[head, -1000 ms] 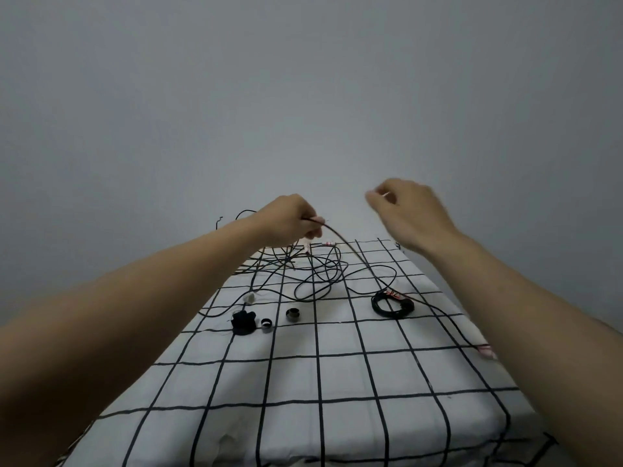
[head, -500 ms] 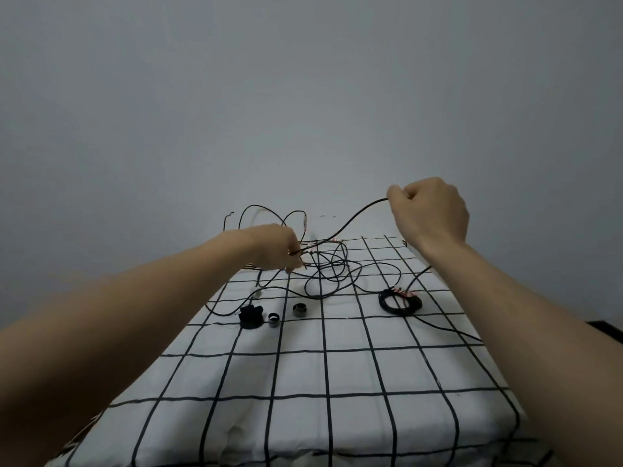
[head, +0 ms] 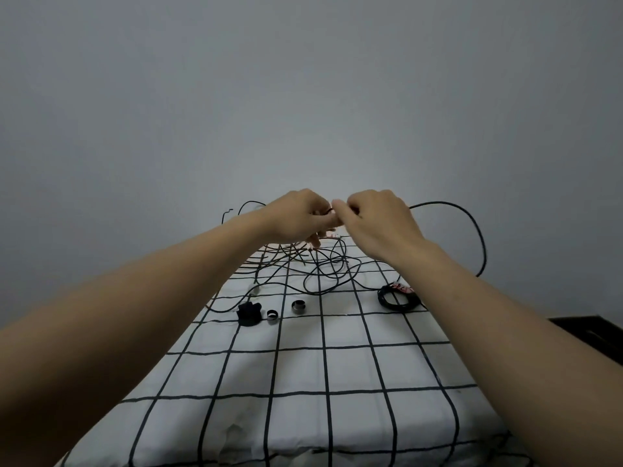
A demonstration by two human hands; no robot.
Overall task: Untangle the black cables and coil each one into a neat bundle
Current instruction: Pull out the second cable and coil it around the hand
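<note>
- The table, under a white cloth with a black grid, narrows toward the grey wall. Its left edge runs left of the tangle of black cables and is partly hidden by the left forearm.
- Left of the tangle and a little nearer the camera sits a black lobed knob. Next to it are a small metal ring and a second ring, each apart from the others.
- The tangle lies at the far end of the table in loose overlapping loops. Thin cable ends stick up past the far edge on its left side.
- The left hand hangs right above the tangle, its fingers curled and pinching a black strand at the tips.
- The right hand touches the left hand, also above the tangle, with its fingers curled shut on the held cable.
- That cable arcs through the air past the table's right edge and drops behind the right forearm (whether both hands hold the same strand I cannot tell).
- Right of the tangle and slightly nearer, a coiled bundle lies flat close to the right edge, its right side hidden behind the right forearm.
- Nearer than the tangle, a broad stretch of grid cloth lies open between the forearms.
- Far right of the tangle, beyond the table edge, sits a dark boxy object.
</note>
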